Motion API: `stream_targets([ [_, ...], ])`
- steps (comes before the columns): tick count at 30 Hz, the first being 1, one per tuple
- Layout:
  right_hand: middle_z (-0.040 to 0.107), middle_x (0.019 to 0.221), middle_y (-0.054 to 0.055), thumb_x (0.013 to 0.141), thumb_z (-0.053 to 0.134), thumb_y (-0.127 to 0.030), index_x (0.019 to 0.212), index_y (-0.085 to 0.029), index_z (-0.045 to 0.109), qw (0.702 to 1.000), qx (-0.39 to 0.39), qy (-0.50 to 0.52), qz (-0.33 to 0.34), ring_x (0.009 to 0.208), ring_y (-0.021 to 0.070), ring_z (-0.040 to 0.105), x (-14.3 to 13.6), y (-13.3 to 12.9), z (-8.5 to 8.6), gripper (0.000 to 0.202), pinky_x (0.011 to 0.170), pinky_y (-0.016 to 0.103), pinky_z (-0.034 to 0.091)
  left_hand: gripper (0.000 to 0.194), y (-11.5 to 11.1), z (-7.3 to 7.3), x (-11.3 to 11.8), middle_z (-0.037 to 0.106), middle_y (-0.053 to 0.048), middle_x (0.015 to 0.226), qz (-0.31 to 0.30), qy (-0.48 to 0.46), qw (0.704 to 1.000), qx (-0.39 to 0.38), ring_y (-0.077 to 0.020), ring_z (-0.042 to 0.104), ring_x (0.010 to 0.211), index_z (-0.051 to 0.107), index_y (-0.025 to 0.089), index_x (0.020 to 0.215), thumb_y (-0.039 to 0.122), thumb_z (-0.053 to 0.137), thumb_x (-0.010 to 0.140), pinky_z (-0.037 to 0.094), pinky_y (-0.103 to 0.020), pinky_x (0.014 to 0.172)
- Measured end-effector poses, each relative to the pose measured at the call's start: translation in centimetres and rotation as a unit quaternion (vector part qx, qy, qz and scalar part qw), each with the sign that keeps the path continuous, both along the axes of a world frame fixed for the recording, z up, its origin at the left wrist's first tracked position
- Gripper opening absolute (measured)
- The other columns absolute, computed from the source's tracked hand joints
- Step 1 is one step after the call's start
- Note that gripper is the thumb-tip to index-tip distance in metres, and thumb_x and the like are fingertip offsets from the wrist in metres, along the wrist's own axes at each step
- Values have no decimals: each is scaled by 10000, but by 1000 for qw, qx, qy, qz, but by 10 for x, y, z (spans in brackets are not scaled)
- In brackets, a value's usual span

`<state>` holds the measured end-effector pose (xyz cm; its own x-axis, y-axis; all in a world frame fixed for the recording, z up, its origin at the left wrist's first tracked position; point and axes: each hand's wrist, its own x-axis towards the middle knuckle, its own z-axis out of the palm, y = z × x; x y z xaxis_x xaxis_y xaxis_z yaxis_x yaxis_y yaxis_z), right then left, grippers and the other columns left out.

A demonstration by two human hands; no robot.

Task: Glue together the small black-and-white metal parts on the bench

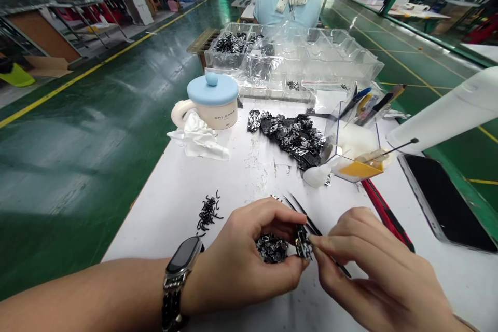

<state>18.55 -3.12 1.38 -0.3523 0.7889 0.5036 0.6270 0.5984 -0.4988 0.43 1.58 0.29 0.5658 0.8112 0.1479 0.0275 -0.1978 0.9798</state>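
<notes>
My left hand [249, 254], with a watch on its wrist, is closed on a small black and metal part [302, 243], held between thumb and index finger. The thumb and index finger of my right hand [373, 264] pinch at the part's right side; whether they hold a smaller piece is hidden. Black tweezers [311, 225] lie on the table behind and between my hands. A pile of small metallic pieces [272, 248] shows through the gap in my left hand. Left of it lie thin black curved pieces [209, 212].
A heap of black parts [298, 137] lies on the white table [155, 218]. Around it are a lidded mug [218, 109], tissue [198, 137], a clear pen holder [354, 150], a red tool [389, 215] and a phone [447, 202]. Plastic trays [311, 62] and a seated person [288, 5] are beyond.
</notes>
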Motion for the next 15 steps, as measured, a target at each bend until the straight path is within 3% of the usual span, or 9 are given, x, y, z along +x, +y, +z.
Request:
stream_targets([
  [10,421,691,6,787,599,-4,897,-124,533,998,-26,-53,19,702,121,374,4,-8,-6,175,578,261,344,351,1,-1,-1,651,-107,911,-20,-8,1000,-6,-163,672,831,635,23,1010,14,623,659,581,-227,782],
  [15,406,701,7,804,598,-50,803,-153,473,996,-27,-77,19,705,132,362,6,-8,-7,162,576,272,330,357,0,-3,-1,651,-103,931,-36,-13,999,-24,-168,673,850,635,43,1022,17,621,666,582,-243,798],
])
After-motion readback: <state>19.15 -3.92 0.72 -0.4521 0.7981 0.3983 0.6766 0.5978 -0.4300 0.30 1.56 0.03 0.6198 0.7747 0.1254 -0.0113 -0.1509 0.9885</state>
